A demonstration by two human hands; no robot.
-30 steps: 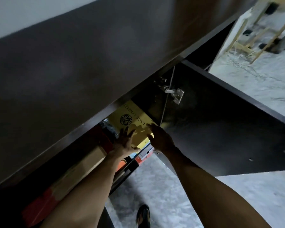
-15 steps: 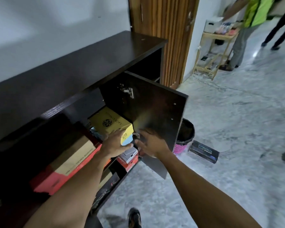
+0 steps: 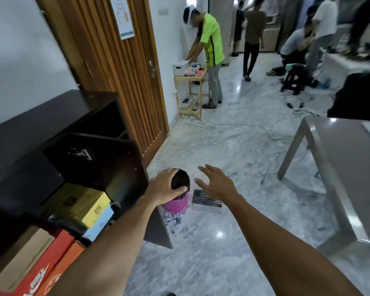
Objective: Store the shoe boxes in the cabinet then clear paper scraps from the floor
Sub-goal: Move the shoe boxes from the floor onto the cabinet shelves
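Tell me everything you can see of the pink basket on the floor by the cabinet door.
The pink basket is a round bin of latticed plastic, by its look, lined with a dark bag. It stands upright on the marble floor beside the open cabinet door, a dark flat box to its right, paper scraps at its foot. The left hand overlaps its rim in view; contact cannot be told.
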